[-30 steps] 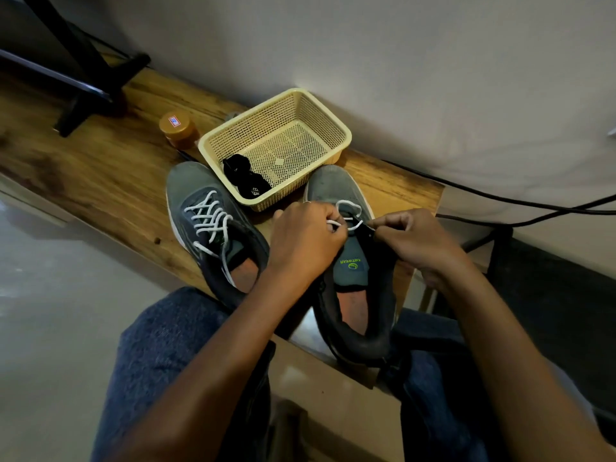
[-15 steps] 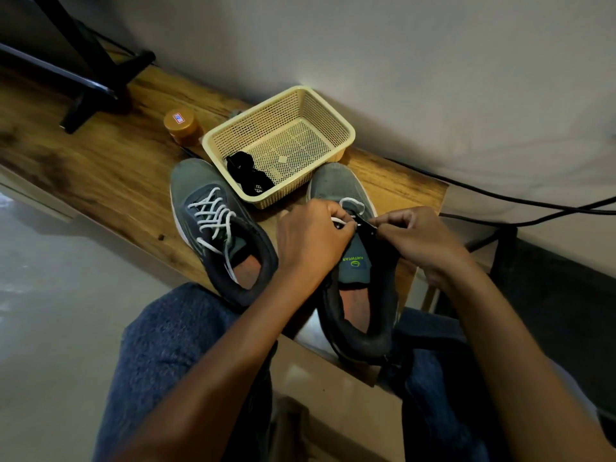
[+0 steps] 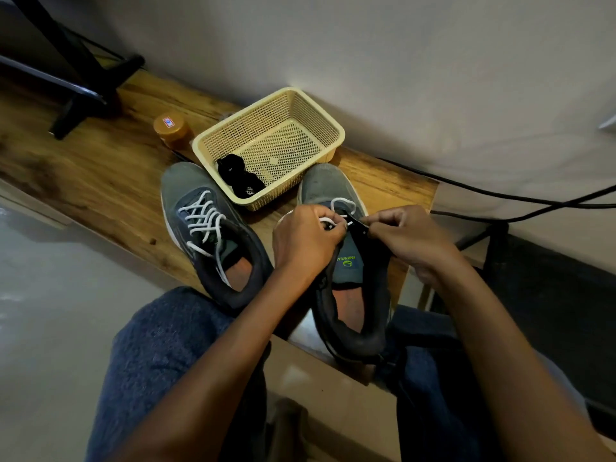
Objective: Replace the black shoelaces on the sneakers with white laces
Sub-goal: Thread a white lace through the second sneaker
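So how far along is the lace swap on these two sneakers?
The left sneaker already wears white laces, and black laces lie bundled in the basket. In hand: the left hand and right hand are threading a white lace near the right sneaker's toe. Its upper rows remain.

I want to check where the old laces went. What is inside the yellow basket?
A bundle of black shoelaces lies in the near left corner of the yellow basket. The rest of its mesh floor shows bare; nothing else is visible inside.
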The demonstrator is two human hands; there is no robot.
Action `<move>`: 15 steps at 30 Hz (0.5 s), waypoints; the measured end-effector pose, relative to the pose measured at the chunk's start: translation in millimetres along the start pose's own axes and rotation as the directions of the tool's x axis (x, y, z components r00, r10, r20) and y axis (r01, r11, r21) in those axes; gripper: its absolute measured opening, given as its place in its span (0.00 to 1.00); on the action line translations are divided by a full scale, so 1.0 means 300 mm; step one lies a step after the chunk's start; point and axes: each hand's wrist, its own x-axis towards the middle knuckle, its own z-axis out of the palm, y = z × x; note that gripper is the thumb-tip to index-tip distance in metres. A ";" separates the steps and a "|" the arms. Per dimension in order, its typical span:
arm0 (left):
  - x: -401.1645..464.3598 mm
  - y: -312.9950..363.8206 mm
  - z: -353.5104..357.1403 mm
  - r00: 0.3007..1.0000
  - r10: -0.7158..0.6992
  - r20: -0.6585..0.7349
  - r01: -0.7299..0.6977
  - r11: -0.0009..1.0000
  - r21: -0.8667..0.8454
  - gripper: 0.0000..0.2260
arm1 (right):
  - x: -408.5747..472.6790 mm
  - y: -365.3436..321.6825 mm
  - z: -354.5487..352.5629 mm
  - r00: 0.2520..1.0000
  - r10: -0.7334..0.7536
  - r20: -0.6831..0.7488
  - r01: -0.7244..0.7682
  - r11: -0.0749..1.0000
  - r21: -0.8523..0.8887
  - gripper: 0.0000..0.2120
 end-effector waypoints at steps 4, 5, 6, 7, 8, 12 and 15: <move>0.002 0.000 0.001 1.000 0.014 0.022 -0.014 1.000 -0.014 0.04 | 0.005 0.004 0.001 1.000 -0.005 -0.022 0.005 1.000 -0.011 0.13; 0.002 0.000 0.003 1.000 0.016 0.023 -0.015 1.000 -0.016 0.04 | 0.005 0.004 0.001 1.000 -0.008 -0.020 0.008 1.000 -0.017 0.13; 0.002 -0.001 0.004 1.000 0.019 0.021 -0.019 1.000 -0.014 0.04 | 0.004 0.004 0.000 1.000 -0.013 -0.016 0.013 1.000 -0.028 0.12; 0.002 -0.001 0.005 1.000 0.023 0.017 -0.023 1.000 -0.007 0.04 | 0.004 0.005 0.000 1.000 -0.020 -0.010 0.020 0.999 -0.042 0.11; 0.001 -0.002 0.007 0.999 0.029 0.014 -0.029 1.000 0.002 0.04 | 0.003 0.006 0.000 1.000 -0.030 -0.004 0.029 0.998 -0.059 0.11; 0.000 -0.003 0.013 0.999 0.037 0.023 -0.037 0.999 0.012 0.04 | 0.004 0.012 0.001 0.995 -0.101 0.002 0.100 0.984 -0.144 0.09; -0.005 -0.008 0.017 0.999 0.048 0.012 -0.049 0.999 0.024 0.04 | 0.005 0.010 0.003 0.986 -0.167 0.010 0.165 0.958 -0.235 0.09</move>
